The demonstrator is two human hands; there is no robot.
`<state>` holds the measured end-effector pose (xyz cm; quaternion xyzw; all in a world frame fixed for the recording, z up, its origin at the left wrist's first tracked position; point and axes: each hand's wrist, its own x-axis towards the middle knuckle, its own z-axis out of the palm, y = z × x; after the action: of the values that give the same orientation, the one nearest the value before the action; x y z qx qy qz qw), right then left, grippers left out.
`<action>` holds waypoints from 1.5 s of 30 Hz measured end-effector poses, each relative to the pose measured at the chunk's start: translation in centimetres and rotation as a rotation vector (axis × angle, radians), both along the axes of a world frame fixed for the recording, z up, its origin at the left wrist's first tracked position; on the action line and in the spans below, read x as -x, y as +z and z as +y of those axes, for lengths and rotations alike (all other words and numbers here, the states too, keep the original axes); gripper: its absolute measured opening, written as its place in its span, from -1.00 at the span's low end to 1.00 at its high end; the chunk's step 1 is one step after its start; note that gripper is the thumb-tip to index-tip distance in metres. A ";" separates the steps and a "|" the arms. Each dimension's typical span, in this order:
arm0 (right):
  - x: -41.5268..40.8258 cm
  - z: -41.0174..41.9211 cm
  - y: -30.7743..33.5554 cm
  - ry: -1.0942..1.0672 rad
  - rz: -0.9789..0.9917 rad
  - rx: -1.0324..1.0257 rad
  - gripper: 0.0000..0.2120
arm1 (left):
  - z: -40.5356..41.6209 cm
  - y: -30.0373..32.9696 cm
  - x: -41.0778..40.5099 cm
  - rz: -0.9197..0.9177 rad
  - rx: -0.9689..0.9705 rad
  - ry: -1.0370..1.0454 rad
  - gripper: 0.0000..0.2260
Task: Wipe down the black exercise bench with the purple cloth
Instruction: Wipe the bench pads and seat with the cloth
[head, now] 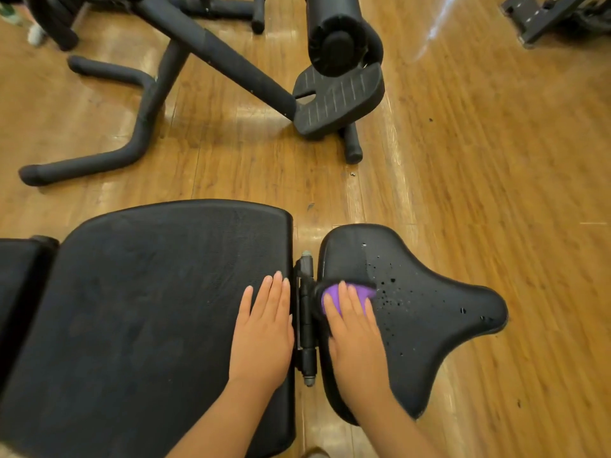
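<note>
The black exercise bench fills the lower half of the view: a large back pad [148,292] on the left and a smaller flared seat pad [429,309] on the right, joined by a black hinge [305,319]. My left hand [264,332] lies flat on the back pad's right edge, fingers together, holding nothing. My right hand [355,332] presses the purple cloth [363,291] onto the seat pad's left part; only the cloth's upper edge shows past the fingers. Water droplets speckle the seat pad to the right of the cloth.
Wooden floor [496,160] surrounds the bench. Another black machine stands beyond: a slanted frame tube [215,51], a foot plate [337,97], a foam roller [337,38] and curved floor legs [99,153]. More equipment sits at the top right corner [545,18].
</note>
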<state>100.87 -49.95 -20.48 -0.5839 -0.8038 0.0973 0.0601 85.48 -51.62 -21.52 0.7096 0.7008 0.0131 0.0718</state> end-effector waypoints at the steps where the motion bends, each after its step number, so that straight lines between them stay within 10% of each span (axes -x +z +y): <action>1: -0.6 -2.2 -0.3 0.020 -0.014 0.018 -0.26 | 0.0 -0.1 0.0 0.000 0.000 0.000 -0.52; 9: -2.4 -8.9 -2.4 0.140 -0.180 0.034 -0.49 | -0.1 -0.2 0.0 -0.030 -0.007 -0.001 -0.51; 13: -0.7 -6.0 -1.4 0.139 -0.175 0.130 -0.20 | -0.1 -0.4 0.1 -0.043 -0.003 -0.008 -0.50; 29: 4.5 14.2 0.0 -0.008 -0.295 0.078 -0.53 | 0.3 -0.3 0.2 -0.035 0.035 0.004 -0.45; 45: -3.7 -7.7 -1.3 0.041 -0.046 0.038 -0.36 | 0.2 0.0 0.0 0.008 0.031 0.011 -0.50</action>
<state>104.56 -57.67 -21.74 -0.5703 -0.8148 0.1002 0.0286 85.46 -51.42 -21.51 0.7046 0.7051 -0.0003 0.0798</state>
